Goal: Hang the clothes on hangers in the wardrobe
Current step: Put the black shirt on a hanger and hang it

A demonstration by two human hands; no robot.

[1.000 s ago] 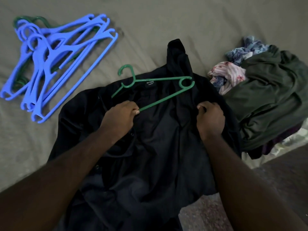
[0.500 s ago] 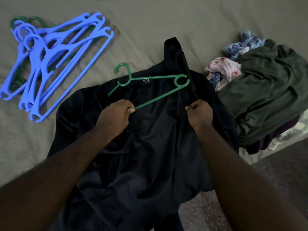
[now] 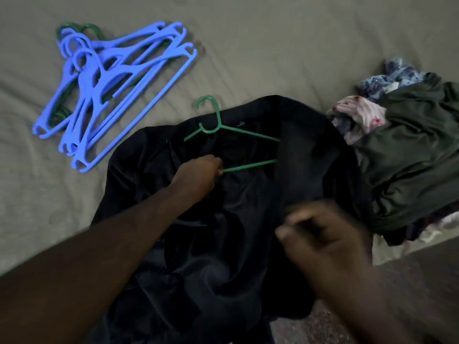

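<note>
I'm fitting the green hanger (image 3: 208, 132) into the black shirt (image 3: 248, 219), which lies spread at the near edge of the bed (image 3: 273, 45). My left hand (image 3: 198, 175) grips the hanger's lower bar, and my right hand (image 3: 327, 239) is a blur over the cloth, so I can't tell if it holds anything. One hanger end sits under the shirt front, so next I'd pull the other shoulder over the bare end. The blue hangers (image 3: 106, 80) at the far left and the heap of clothes (image 3: 409, 157) at the right edge aren't in the way.

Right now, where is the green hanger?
Head view, centre: the green hanger lies on the black shirt, right of the blue hangers; the left hand grips its lower bar.
</note>
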